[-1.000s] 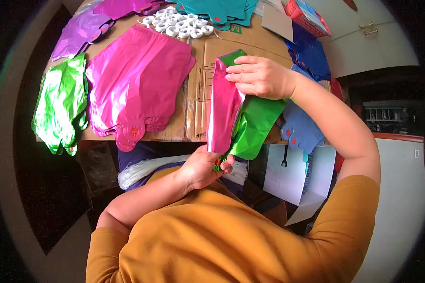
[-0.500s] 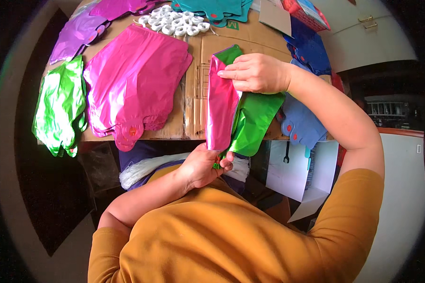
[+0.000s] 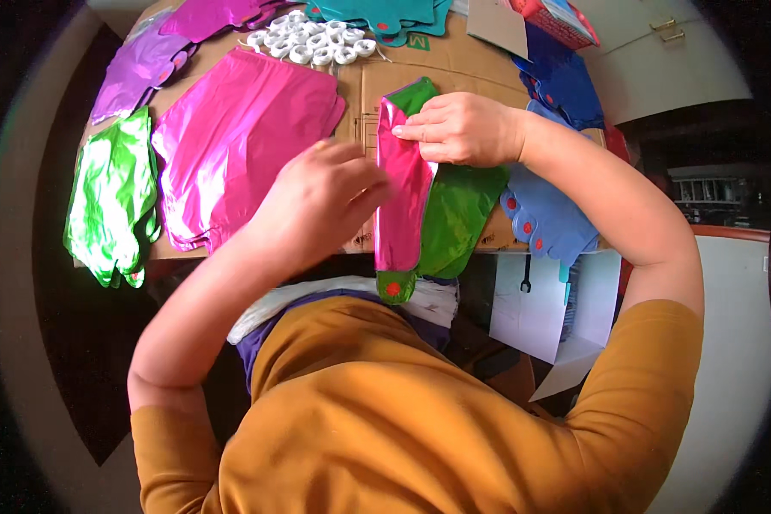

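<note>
A shiny foil piece (image 3: 399, 214), pink on its folded-over side and green underneath, lies lengthwise in front of me. Its green tab with a red dot (image 3: 393, 288) hangs past the cardboard's near edge. My right hand (image 3: 471, 128) is closed at the upper part of this foil, fingers together and one fingertip on the pink. My left hand (image 3: 321, 206) is raised just left of the foil and smeared by motion; its fingers look bent, and whether they hold anything is hidden. Beneath and beyond it lies a stack of flat pink foil pieces (image 3: 240, 128).
Flat green foil pieces (image 3: 111, 193) lie far left, purple ones (image 3: 137, 73) behind. Small white coils (image 3: 313, 38) and teal pieces (image 3: 377, 10) sit at the back. Blue pieces (image 3: 552, 206) lie right, on the cardboard (image 3: 463, 64). White strands (image 3: 270, 304) cross my lap.
My left hand has let go of the foil's lower end and moved up and left, uncovering the tab. My right hand stays nearly in place on the foil.
</note>
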Available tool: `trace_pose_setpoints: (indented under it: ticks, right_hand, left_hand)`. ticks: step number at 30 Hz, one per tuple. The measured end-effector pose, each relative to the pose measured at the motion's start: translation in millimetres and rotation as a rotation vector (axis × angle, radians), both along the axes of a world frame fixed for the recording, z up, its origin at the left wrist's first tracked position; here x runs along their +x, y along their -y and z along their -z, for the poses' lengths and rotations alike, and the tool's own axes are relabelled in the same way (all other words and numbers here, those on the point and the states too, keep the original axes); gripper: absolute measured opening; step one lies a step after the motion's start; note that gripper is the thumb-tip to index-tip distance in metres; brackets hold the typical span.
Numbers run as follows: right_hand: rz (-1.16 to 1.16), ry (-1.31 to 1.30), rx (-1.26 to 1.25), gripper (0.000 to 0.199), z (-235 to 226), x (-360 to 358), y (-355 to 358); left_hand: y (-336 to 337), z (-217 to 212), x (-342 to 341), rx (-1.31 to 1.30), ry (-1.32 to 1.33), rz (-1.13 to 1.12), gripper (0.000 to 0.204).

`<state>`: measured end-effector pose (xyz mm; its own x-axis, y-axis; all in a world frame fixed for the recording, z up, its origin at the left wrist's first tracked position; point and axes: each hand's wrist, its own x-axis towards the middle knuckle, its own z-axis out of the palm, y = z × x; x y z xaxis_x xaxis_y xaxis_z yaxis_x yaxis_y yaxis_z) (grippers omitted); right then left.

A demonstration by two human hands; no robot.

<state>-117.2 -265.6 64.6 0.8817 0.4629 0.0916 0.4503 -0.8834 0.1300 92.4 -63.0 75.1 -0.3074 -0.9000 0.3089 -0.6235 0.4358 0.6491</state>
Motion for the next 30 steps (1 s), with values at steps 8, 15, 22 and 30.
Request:
trace_pose_setpoints:
  ticks: [8, 15, 22, 30]
  right_hand:
    - [0.03, 0.026, 0.003, 0.012, -0.1, -1.4, -2.7]
    - [0.093, 0.128, -0.022, 0.011, 7.6, -7.3, -8.6]
    - [1.143, -0.236, 0.19, 0.029, -38.8, -56.1, -96.1]
    - [1.562, -0.03, 2.32, 0.053, 48.4, -93.1, -222.1]
  left_hand:
    - [48.6, 57.9, -1.6, -0.24, 0.226, 0.203, 0.032]
    - [51.0, 55.3, 2.9, -0.332, 0.27, 0.164, 0.061]
    - [54.9, 51.9, 9.4, -0.265, 0.365, 0.147, 0.081]
    - [56.2, 56.5, 7.2, -0.302, 0.358, 0.174, 0.1]
